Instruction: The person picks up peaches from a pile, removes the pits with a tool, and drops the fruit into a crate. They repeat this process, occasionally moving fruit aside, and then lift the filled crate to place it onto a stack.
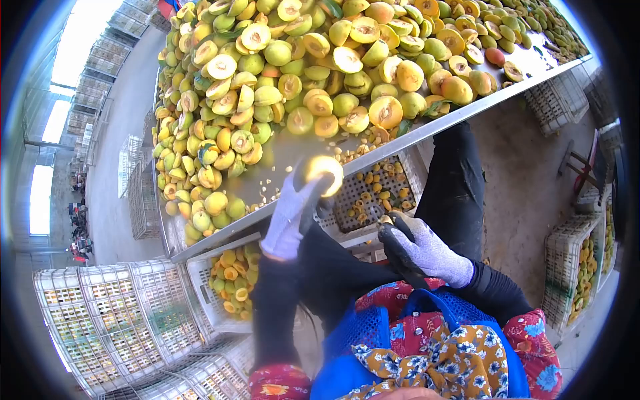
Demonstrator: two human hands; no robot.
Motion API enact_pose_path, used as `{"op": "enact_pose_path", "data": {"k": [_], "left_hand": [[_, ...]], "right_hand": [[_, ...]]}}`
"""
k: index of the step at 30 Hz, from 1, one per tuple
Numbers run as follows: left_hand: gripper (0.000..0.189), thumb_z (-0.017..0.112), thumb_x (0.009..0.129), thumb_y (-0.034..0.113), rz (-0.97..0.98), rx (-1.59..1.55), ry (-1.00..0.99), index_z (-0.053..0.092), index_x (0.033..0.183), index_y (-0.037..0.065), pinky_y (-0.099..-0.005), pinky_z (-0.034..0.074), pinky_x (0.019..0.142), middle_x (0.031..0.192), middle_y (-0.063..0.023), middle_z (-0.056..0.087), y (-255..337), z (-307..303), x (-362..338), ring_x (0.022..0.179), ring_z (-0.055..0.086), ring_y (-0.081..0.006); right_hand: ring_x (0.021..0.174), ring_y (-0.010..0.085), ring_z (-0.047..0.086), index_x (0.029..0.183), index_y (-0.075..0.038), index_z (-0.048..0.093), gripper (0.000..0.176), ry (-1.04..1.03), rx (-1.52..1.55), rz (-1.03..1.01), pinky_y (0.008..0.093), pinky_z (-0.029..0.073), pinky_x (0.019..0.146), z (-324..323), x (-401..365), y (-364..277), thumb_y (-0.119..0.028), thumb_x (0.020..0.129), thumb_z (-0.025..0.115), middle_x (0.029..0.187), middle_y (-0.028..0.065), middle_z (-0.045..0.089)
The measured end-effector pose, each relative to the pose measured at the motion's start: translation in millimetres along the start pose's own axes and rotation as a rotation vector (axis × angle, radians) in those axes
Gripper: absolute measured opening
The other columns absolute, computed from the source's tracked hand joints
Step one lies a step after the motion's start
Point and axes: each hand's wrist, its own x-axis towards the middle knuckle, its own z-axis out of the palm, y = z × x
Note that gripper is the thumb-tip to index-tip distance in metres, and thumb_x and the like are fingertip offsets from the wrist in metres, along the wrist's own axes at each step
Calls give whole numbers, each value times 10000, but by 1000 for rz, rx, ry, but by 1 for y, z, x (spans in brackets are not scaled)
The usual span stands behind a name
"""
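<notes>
My left hand (293,203), in a pale glove with dark fingers, is closed around a cut fruit half (324,175) whose pale face shows, over the metal table's front edge. My right hand (423,248), gloved the same way, is closed near my lap, with a small brownish thing at its fingertips that is too small to name. Halved yellow-green fruits (267,93) are heaped on the metal table (293,157). Small pale bits lie on its bare part. Below the edge, between the hands, stands a crate (347,223) with fruit pieces in it.
A white crate of fruit halves (232,277) stands at the lower left beside stacked lattice crates (120,320). More crates (573,267) with fruit stand at the right. The table's metal rim (400,143) runs diagonally before me, above my dark-clothed legs (457,193).
</notes>
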Motion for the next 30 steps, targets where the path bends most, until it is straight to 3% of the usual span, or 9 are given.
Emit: {"op": "enact_pose_path", "data": {"k": [4, 7, 9, 14, 17, 21, 22, 25, 30], "left_hand": [[494, 465, 1010, 474, 47, -245, -18, 517, 1282, 65, -264, 528, 630, 1076, -95, 623, -51, 18, -29, 878, 630, -149], [513, 378, 1040, 471, 44, -292, 49, 508, 1271, 31, -327, 562, 814, 1076, -123, 636, -64, 35, -47, 930, 661, -210], [503, 376, 1045, 454, -19, -257, 83, 506, 1267, 22, -342, 551, 870, 1070, -125, 639, -56, 43, -62, 932, 663, -222], [313, 410, 1059, 249, 281, 3, 196, 548, 1154, -16, -305, 491, 805, 1023, -126, 611, -80, 52, -62, 893, 596, -194], [298, 403, 1056, 231, 391, 226, 268, 556, 1147, -8, -307, 489, 804, 987, -142, 615, -76, 59, -68, 898, 604, -205], [288, 400, 1047, 215, 557, 340, 407, 557, 1156, 0, -347, 507, 744, 930, -130, 630, -81, 70, -72, 816, 629, -227], [274, 379, 1028, 152, 485, 381, 401, 570, 1127, -16, -354, 496, 828, 1031, -150, 642, -74, 73, -77, 939, 632, -242], [233, 418, 1033, 183, 497, 586, 326, 559, 1098, 9, -388, 508, 713, 896, -167, 639, -81, 64, -67, 784, 649, -282], [220, 411, 1015, 145, 373, 487, 243, 572, 1079, 9, -419, 505, 726, 897, -206, 643, -95, 65, -68, 830, 656, -366]], "right_hand": [[654, 374, 632, 1087, 36, 557, 291, 142, -511, -491, 451, 466, 559, 16, 3, -9, -237, 988, 538, 657, 198, 584], [661, 388, 650, 1074, 39, 533, 258, 72, -408, -107, 433, 493, 589, 24, -1, -15, -203, 988, 538, 702, 220, 634], [631, 395, 636, 1059, 66, 513, 302, 84, -473, -136, 450, 482, 565, 28, -4, -12, -227, 988, 537, 658, 218, 611], [602, 407, 615, 1023, 94, 503, 374, 122, -459, -182, 473, 475, 533, 39, -5, -3, -276, 985, 532, 659, 253, 583], [578, 337, 618, 1035, 58, 517, 350, 112, -342, -295, 428, 480, 531, 44, -3, 10, -289, 995, 510, 677, 202, 595], [583, 128, 545, 1042, -2, 520, 273, -321, 357, 364, 286, 427, 483, 20, -8, -27, -269, 1011, 476, 699, 48, 549], [565, 119, 536, 1021, -12, 531, 291, -338, 280, 149, 271, 418, 470, 19, -9, -16, -298, 1015, 479, 681, 39, 539], [534, 105, 519, 1015, -22, 546, 295, -324, 195, -64, 247, 402, 449, 21, -10, 4, -312, 1014, 493, 674, 20, 523], [557, 102, 511, 1163, -10, 518, 290, -410, 1016, 567, 226, 390, 447, 11, -14, 15, -217, 962, 544, 721, 16, 509]]}}
